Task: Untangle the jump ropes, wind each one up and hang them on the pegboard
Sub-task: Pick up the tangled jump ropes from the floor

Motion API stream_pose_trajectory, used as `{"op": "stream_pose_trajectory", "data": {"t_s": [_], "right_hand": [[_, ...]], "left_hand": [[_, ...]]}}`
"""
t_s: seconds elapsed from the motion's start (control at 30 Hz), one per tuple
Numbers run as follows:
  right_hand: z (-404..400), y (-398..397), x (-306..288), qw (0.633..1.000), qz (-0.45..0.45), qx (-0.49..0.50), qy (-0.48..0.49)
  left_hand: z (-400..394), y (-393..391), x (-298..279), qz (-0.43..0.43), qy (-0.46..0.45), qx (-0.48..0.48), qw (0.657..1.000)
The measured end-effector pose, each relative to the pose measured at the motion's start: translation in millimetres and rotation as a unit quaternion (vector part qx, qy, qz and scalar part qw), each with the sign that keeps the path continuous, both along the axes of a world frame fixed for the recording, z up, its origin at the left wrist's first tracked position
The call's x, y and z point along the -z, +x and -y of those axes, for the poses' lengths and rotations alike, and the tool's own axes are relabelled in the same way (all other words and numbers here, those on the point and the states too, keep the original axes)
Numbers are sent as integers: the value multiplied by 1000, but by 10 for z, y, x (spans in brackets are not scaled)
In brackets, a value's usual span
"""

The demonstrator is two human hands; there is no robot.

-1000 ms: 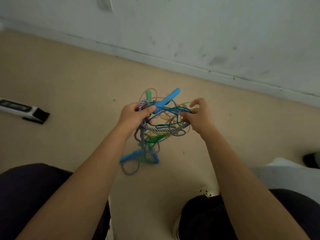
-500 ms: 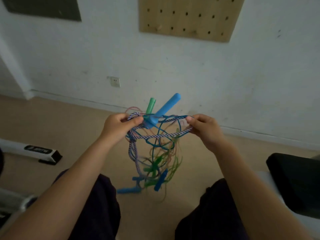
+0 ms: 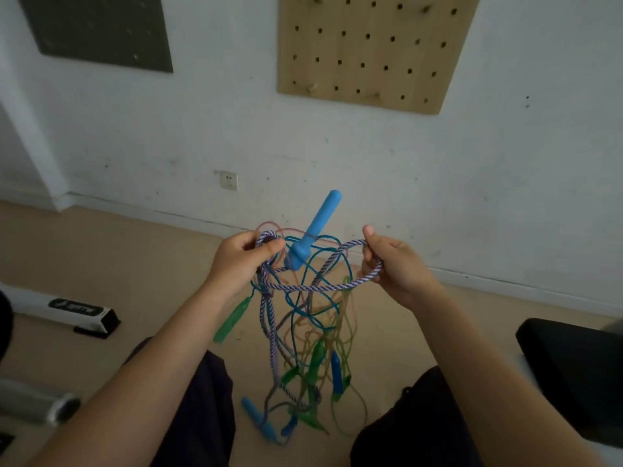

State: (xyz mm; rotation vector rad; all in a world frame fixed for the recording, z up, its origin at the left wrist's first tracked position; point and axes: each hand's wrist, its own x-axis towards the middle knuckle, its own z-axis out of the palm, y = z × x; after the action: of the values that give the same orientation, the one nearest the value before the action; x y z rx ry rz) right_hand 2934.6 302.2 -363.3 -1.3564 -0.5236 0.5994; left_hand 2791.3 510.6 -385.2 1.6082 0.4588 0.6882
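The jump ropes (image 3: 303,318) hang in one tangled bunch in front of the person, still knotted together. A purple-and-white braided rope (image 3: 313,287) loops across the top and trails down the left side. A light blue handle (image 3: 315,230) sticks up, tilted right, out of thin teal, green and pinkish cords. A green handle (image 3: 232,320) dangles left; more blue and green handles cluster low. On the wall, the wooden pegboard (image 3: 374,48) carries no rope.

Tan floor (image 3: 135,264), white box (image 3: 64,310) (black-ended)
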Motion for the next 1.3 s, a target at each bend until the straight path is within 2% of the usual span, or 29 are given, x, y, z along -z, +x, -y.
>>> {"op": "stream_pose_trajectory", "data": {"t_s": [0.17, 0.27, 0.33, 0.4, 0.53, 0.7, 0.87, 1.0, 1.1, 1.17, 1.23, 1.3], "right_hand": [[-237, 173, 202, 999, -3, -51, 9], [-391, 276, 405, 996, 24, -76, -31], [-436, 350, 578, 995, 25, -71, -60], [-420, 416, 785, 997, -10, -46, -62], [-453, 534, 1049, 997, -24, 10, -68], [-542, 549, 1042, 991, 34, 42, -126], [-572, 475, 985, 989, 81, -9, -120], [-613, 464, 1077, 984, 85, 60, -146], [-603, 444, 1102, 959, 187, 87, -195], [-645, 378, 1093, 955, 216, 48, -196], [-708, 261, 1120, 959, 200, -28, -199], [-768, 153, 1186, 955, 187, -58, -221]], "left_hand": [[-71, 302, 236, 1, 49, 101, 994], [-124, 453, 436, -26, 54, 101, 993], [-173, 495, 578, -37, 35, 80, 995], [-219, 509, 715, -37, 11, 74, 997], [-252, 591, 860, -59, -51, 96, 992], [-241, 684, 860, -35, -101, 113, 988], [-209, 676, 854, -9, -173, 139, 975], [-169, 676, 908, -43, -210, 93, 972], [-150, 702, 964, -56, -249, 31, 966], [-138, 719, 1006, -57, -265, 12, 962], [-90, 727, 1039, -65, -265, 12, 962], [-38, 729, 1053, -70, -263, 26, 962]]}}
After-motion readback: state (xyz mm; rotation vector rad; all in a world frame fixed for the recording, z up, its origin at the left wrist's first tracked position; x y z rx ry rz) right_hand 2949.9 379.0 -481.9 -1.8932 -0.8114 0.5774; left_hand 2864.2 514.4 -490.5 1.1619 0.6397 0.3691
